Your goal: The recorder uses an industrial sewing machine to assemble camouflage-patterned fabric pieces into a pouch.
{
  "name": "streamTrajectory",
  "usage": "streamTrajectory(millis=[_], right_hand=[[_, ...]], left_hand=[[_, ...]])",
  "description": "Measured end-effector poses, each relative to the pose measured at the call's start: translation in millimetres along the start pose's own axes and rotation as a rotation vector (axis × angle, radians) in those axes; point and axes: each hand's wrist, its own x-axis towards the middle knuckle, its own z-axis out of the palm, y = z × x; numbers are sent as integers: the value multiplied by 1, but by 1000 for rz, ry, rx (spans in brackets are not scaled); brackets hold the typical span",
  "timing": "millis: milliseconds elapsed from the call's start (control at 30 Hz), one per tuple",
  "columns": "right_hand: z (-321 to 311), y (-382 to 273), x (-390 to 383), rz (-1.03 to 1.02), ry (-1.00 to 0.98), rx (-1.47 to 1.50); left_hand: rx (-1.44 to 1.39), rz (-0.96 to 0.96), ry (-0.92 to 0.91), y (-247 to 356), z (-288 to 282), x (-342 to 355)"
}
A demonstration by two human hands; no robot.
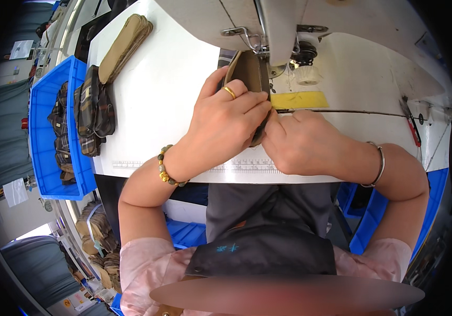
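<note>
A tan fabric piece point(249, 71) with dark edging, which looks like a zipper along its sides, lies under the head of a sewing machine point(284, 26). Its near end reaches down between my two hands. My left hand point(228, 113) is closed over the piece's left side, fingers bent across it. Beside it, my right hand point(299, 141) has its fingers curled in and pinches the near right edge of the same piece. Both hands touch or almost touch at the fingertips. The underside of the piece is hidden by my fingers.
Tan fabric panels point(125, 47) lie stacked at the table's far left, beside plaid fabric pieces point(95, 110). A blue bin point(39, 142) with more plaid pieces adjoins the left edge. Red-handled snips point(413, 126) lie at right; a yellow strip point(299, 100) is near the needle. A printed ruler point(241, 166) runs along the front.
</note>
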Motion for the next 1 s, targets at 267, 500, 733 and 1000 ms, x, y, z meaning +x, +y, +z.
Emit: streamTrajectory(millis=[267, 500, 733, 1000], right_hand=[[11, 23, 2, 109, 132, -51], [6, 30, 4, 152, 119, 17], [10, 12, 4, 258, 134, 25], [5, 7, 2, 287, 53, 51]], left_hand=[[20, -80, 44, -21, 15, 15], [8, -114, 66, -26, 18, 15], [231, -81, -82, 6, -15, 4], [250, -71, -164, 14, -22, -1]])
